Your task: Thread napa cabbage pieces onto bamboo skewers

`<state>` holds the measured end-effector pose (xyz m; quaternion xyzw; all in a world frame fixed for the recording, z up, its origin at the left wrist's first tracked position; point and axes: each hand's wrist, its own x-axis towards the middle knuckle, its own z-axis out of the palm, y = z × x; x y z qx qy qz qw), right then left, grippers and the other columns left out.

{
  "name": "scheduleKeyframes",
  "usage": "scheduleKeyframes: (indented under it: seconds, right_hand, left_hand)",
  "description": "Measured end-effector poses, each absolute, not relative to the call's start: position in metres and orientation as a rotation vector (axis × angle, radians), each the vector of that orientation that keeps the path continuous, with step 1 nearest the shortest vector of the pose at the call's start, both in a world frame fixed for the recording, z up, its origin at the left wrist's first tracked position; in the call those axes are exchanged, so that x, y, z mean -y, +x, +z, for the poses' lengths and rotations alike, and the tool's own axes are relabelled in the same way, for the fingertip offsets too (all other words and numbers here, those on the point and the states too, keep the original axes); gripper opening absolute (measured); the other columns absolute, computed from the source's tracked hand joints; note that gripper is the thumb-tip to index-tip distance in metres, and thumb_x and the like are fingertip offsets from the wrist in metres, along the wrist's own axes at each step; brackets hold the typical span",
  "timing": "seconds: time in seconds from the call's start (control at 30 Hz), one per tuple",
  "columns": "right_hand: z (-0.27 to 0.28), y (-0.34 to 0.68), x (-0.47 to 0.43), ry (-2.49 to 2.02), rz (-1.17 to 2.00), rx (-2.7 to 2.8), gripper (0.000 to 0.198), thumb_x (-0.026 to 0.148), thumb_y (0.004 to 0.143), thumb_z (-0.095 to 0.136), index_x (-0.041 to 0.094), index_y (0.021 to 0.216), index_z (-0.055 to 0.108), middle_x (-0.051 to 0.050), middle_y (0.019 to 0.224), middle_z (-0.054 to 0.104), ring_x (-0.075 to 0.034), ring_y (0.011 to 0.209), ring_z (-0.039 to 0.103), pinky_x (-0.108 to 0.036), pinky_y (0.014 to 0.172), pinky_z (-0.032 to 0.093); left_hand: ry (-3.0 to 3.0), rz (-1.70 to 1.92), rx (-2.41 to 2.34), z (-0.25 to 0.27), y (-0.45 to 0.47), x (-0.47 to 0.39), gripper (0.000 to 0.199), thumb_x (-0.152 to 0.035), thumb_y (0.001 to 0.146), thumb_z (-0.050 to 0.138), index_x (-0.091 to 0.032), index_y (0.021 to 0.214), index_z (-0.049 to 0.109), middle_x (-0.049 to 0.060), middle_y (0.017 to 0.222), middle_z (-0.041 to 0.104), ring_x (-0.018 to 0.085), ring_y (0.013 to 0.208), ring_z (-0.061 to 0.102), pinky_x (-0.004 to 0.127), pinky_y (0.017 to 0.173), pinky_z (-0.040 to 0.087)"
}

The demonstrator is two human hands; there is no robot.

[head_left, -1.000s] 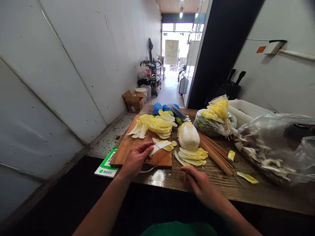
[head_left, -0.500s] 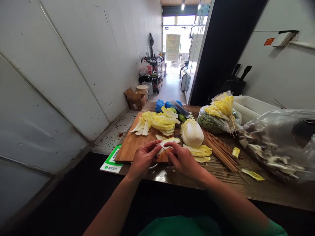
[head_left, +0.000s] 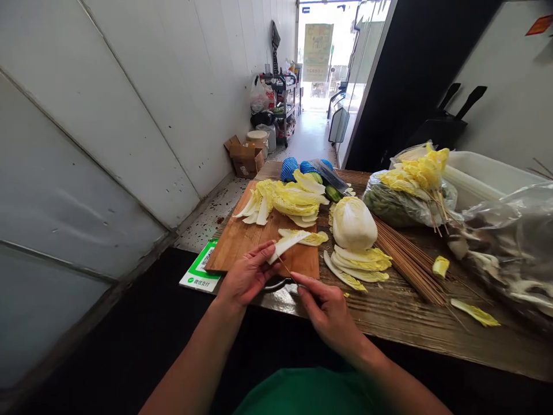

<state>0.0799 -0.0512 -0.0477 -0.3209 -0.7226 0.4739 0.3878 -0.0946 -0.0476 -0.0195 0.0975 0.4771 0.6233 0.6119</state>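
My left hand point(head_left: 250, 274) is closed on a pale strip of cabbage leaf point(head_left: 288, 244), above the front of the wooden cutting board point(head_left: 233, 245). Between the fingertips of my right hand point(head_left: 324, 302) is a thin wooden skewer point(head_left: 284, 267), its upper end at the leaf's lower part; whether it pierces the leaf I cannot tell. Behind my hands a single cabbage leaf point(head_left: 320, 237) lies on the board, and a heap of yellow leaves point(head_left: 298, 199) is further back. To the right sits a cabbage head point(head_left: 353, 223), with several loose leaves point(head_left: 363, 264) in front of it.
A bundle of skewers point(head_left: 408, 262) lies across the table right of the cabbage. Skewered yellow leaves point(head_left: 425, 170) rest on a plastic bag of greens point(head_left: 395, 204). A clear bag of mushrooms point(head_left: 510, 253) is at the far right. A green payment sign point(head_left: 199, 271) lies beside the board.
My hands have moved apart, the right lower with the skewer, and the leaf strip now shows tilted up in my left. The view has tipped down and shifted left.
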Motion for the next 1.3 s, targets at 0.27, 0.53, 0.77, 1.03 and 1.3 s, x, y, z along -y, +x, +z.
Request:
scheduleKeyframes:
  seconds: [0.27,0.53,0.77,1.03,1.3]
  right_hand:
    - [-0.042,0.087,0.054,-0.818,1.238,1.873,0.032,0.016,0.085,0.049,0.013,0.115,0.061,-0.009,0.109,0.067,-0.020,0.100,0.063,-0.031,0.088,0.050]
    - [-0.041,0.089,0.051,-0.869,1.281,1.863,0.031,0.018,0.085,0.050,0.012,0.113,0.062,-0.009,0.109,0.067,-0.021,0.101,0.062,-0.032,0.089,0.049]
    - [-0.037,0.094,0.050,-0.863,1.313,1.897,0.031,0.019,0.085,0.050,0.015,0.113,0.062,-0.007,0.109,0.067,-0.020,0.100,0.063,-0.032,0.089,0.049]
    - [-0.036,0.095,0.050,-0.886,1.307,1.924,0.032,0.021,0.086,0.049,0.015,0.114,0.062,-0.008,0.109,0.067,-0.022,0.098,0.063,-0.033,0.086,0.051]
    - [-0.034,0.097,0.051,-0.902,1.271,1.930,0.030,0.021,0.085,0.050,0.017,0.112,0.063,-0.008,0.106,0.068,-0.023,0.094,0.065,-0.036,0.084,0.052]
  left_hand:
    - [0.233,1.434,-1.128,-0.024,-0.099,0.050,0.011,-0.006,0.080,0.054,-0.008,0.082,0.065,0.007,0.075,0.069,0.013,0.067,0.067,0.020,0.060,0.057]
    - [0.257,1.405,-1.139,-0.024,-0.099,0.050,0.012,-0.006,0.080,0.054,-0.007,0.080,0.066,0.008,0.073,0.069,0.014,0.068,0.067,0.021,0.063,0.057]
    - [0.265,1.389,-1.148,-0.023,-0.099,0.050,0.011,-0.007,0.080,0.055,-0.007,0.082,0.066,0.008,0.072,0.069,0.013,0.064,0.066,0.022,0.062,0.057]
    - [0.269,1.390,-1.168,-0.024,-0.098,0.051,0.008,-0.006,0.077,0.058,-0.009,0.082,0.064,0.007,0.076,0.068,0.014,0.066,0.066,0.023,0.061,0.057]
    - [0.311,1.402,-1.184,-0.024,-0.092,0.050,0.011,-0.004,0.073,0.063,-0.008,0.083,0.064,0.008,0.075,0.068,0.013,0.062,0.065,0.023,0.059,0.057]
